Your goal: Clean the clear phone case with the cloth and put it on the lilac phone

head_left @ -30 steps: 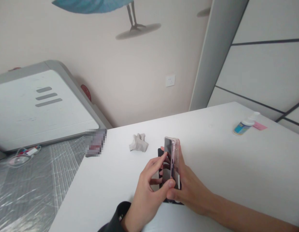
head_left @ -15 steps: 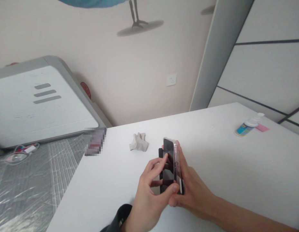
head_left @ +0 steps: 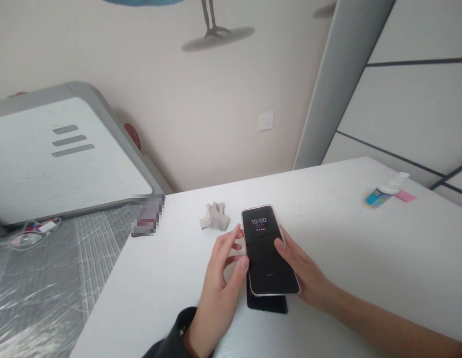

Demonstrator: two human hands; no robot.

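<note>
A black smartphone (head_left: pixel 267 251) in a clear case lies face up, its lit screen showing 10:00. My right hand (head_left: pixel 305 273) holds it along its right edge, thumb on the rim. Fingertips and thumb of my left hand (head_left: pixel 223 268) touch its left edge. Under the phone's near end a flat black object (head_left: pixel 267 304) lies on the white table (head_left: pixel 365 258).
A crumpled grey cloth (head_left: pixel 215 216) lies just beyond the phone. A small blue-labelled bottle (head_left: pixel 383 190) lies on its side next to a pink slip (head_left: pixel 405 195) at the far right. A blurred dark item (head_left: pixel 146 216) sits at the table's left corner. Plastic-covered floor lies left.
The phone was standing on its edge between both hands; it has now been tipped over flat, screen up and lit.
</note>
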